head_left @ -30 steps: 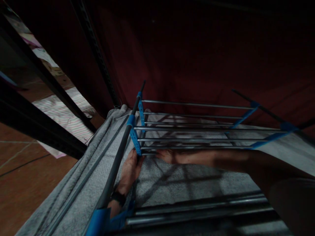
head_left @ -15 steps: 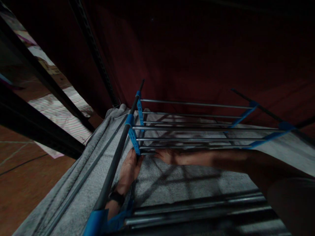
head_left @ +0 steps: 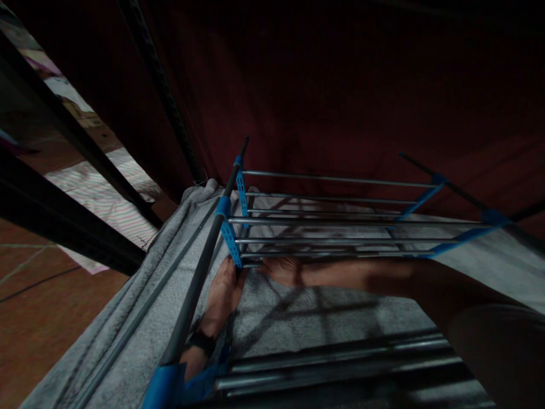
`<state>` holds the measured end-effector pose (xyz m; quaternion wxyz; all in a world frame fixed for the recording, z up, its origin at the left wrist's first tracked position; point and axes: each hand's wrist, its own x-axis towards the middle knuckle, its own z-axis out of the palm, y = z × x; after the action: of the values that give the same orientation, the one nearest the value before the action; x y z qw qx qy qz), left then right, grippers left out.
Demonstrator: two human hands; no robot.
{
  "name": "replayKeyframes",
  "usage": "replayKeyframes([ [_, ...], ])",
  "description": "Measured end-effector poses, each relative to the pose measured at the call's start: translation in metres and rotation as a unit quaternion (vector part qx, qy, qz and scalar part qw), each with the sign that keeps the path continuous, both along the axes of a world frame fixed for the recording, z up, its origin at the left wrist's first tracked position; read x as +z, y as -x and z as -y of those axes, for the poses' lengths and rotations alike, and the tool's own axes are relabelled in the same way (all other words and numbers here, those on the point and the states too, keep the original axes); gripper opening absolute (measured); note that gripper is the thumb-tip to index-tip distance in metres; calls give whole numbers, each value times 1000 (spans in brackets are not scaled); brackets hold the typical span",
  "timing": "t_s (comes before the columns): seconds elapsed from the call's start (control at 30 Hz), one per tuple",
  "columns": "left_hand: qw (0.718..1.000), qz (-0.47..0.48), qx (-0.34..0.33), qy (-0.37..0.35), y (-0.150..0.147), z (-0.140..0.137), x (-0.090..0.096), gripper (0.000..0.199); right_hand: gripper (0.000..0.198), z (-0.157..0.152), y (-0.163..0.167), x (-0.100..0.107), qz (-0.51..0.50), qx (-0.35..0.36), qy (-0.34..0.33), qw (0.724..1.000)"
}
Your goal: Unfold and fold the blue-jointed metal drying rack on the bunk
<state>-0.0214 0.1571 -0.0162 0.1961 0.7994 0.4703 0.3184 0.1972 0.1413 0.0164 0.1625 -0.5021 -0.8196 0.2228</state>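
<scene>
A rack of metal tubes and blue plastic side brackets lies on a grey towel-like cloth [head_left: 289, 318]. My left hand [head_left: 222, 287], with a dark band at its wrist, reaches under the long grey pole [head_left: 198, 284]. Its fingers close round the lower end of a slotted blue bracket [head_left: 230, 241]. From the right, my right hand [head_left: 281, 270] is closed on the lowest metal tube [head_left: 252, 265], close to where that tube meets the bracket. The fingertips of both hands are partly hidden.
More metal tubes [head_left: 332, 366] and a blue bracket [head_left: 164, 386] cross the near edge. Another blue bracket [head_left: 462, 238] joins the tubes at right. Dark metal posts [head_left: 85, 125] stand at left, and a dark red cloth [head_left: 340, 96] hangs behind.
My right hand has slid slightly left along the lowest tube, nearer the bracket. My left hand has stayed at the bracket's lower end.
</scene>
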Motion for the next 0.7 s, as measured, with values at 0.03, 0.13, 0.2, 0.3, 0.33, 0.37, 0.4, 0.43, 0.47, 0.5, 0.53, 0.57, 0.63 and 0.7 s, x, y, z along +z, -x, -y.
replayKeyframes([
  [0.03,1000,-6,2,-1,0,0,-1,35,27,0,0,0,17,-2,-10,1000],
  [0.13,1000,-14,4,-14,0,-3,-6,36,30,-2,2,2,83,-1,-53,995],
  [0.2,999,-6,4,-35,0,-5,-10,36,28,-4,3,3,104,-1,-56,993],
  [0.3,999,5,11,-52,-1,-7,-14,35,23,-8,6,5,115,-6,-29,993],
  [0.33,999,5,11,-50,-1,-7,-14,35,23,-10,7,5,114,-7,-23,993],
  [0.37,999,3,9,-45,-1,-7,-13,36,24,-11,7,6,111,-7,-22,994],
  [0.4,999,-2,7,-38,-1,-6,-12,36,25,-12,8,7,106,-7,-24,994],
  [0.43,999,-6,6,-32,-1,-6,-12,36,25,-12,8,8,102,-8,-27,994],
  [0.47,999,-9,7,-30,-1,-5,-12,35,25,-13,8,8,102,-8,-30,994],
  [0.5,999,-9,8,-30,-1,-5,-12,35,25,-13,8,8,104,-7,-31,994],
  [0.53,999,-8,11,-32,-1,-6,-13,34,25,-13,7,8,110,-4,-30,993],
  [0.57,999,-6,14,-37,0,-6,-13,34,26,-13,7,7,117,-1,-28,993],
  [0.63,999,-1,13,-45,0,-6,-14,34,26,-12,7,5,129,1,-24,991],
  [0.7,999,5,8,-40,0,-6,-13,33,26,-10,9,2,131,-6,-24,991],
])
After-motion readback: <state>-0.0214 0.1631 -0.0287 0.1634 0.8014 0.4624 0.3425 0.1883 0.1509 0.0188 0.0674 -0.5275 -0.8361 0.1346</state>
